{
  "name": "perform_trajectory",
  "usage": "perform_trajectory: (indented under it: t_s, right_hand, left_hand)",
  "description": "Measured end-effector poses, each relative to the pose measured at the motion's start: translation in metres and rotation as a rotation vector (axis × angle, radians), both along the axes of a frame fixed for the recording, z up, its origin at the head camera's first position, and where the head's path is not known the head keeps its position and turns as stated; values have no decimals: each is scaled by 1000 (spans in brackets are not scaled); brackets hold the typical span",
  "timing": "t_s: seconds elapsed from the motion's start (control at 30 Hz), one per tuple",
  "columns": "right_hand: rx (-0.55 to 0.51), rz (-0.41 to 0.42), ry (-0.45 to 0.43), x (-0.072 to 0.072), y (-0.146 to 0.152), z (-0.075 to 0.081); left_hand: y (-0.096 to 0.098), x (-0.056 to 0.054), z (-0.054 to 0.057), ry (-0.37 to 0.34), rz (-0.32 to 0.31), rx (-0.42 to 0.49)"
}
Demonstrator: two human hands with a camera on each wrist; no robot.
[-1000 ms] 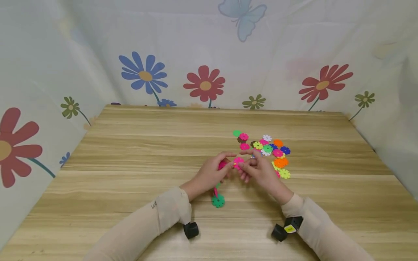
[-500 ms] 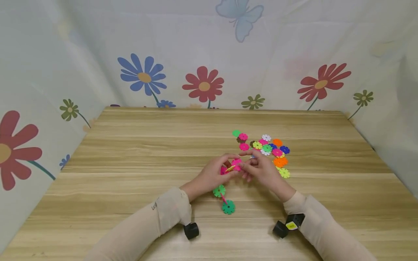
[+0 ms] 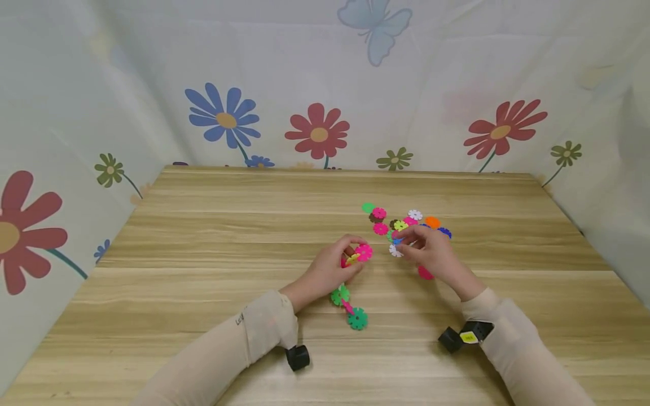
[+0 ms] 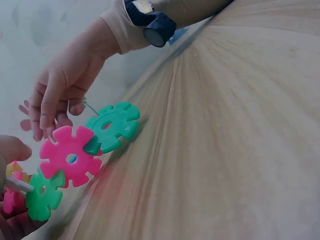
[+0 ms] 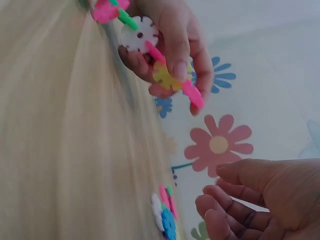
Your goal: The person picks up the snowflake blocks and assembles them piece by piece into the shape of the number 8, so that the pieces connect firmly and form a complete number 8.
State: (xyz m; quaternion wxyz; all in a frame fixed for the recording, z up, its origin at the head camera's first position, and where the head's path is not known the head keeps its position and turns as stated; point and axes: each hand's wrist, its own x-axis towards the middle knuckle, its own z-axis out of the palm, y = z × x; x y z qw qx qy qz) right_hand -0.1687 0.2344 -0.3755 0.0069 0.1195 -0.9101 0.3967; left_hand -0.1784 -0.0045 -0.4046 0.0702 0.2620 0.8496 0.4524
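My left hand (image 3: pixel 327 268) pinches a chain of interlocking snowflake discs between thumb and fingers. A pink disc (image 3: pixel 364 252) ends the chain beyond the fingertips, joined to a yellow disc (image 5: pixel 165 77). Below the hand trail a light green disc (image 3: pixel 340 295), a small pink one and a dark green disc (image 3: pixel 358 318). The white disc (image 5: pixel 131 40) of the chain shows in the right wrist view. My right hand (image 3: pixel 431 254) hovers over the loose discs with loosely bent fingers, holding nothing. Its fingertips are close to a blue disc (image 3: pixel 398 241) and a white disc (image 3: pixel 395 251).
Loose discs lie scattered at the table's right of centre, including an orange disc (image 3: pixel 432 222), a light green disc (image 3: pixel 368 207) and a pink disc (image 3: pixel 425 273). My right hand covers part of them. A flower-printed curtain (image 3: pixel 274 67) stands behind the wooden table (image 3: pixel 228 225).
My right hand has let go of the chain's pink end disc and moved right over the loose discs. The left hand keeps the chain; its lower end has swung right.
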Motion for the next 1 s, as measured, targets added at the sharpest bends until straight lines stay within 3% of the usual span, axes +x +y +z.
perform_trajectory:
  t_s: [0.2, 0.53, 1.0]
  right_hand:
    - [128, -37, 38, -3, 15, 7]
    - [293, 0, -47, -7, 34, 10]
    - [425, 6, -167, -13, 54, 9]
  left_hand:
    - [-1, 0, 0, -25, 10, 16]
    - [-3, -1, 0, -41, 68, 17]
    - [-3, -2, -1, -5, 25, 42]
